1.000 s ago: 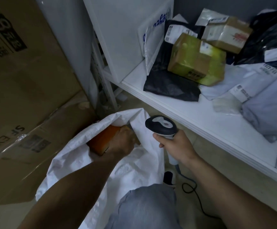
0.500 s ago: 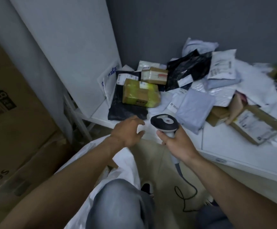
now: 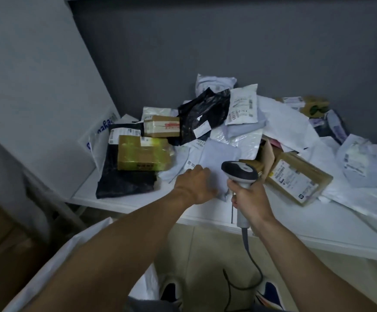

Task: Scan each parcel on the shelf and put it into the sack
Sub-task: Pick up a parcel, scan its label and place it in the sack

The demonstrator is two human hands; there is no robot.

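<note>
left hand (image 3: 194, 184) is down on the pale grey mailer (image 3: 220, 154) near the shelf (image 3: 126, 202) front edge, the mailer running away toward the wall. its fingertips are hidden, so can't tell if it's pinching. right hand (image 3: 249, 200) is wrapped round the scanner (image 3: 239, 171) just beside. the sack (image 3: 54, 266) is low left, mostly cut off.

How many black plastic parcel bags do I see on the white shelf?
2. The flat black plastic bag lies at the left, under the yellow-taped cardboard box; the crumpled black plastic bag sits at the back, middle. More may lie hidden underneath.
</note>
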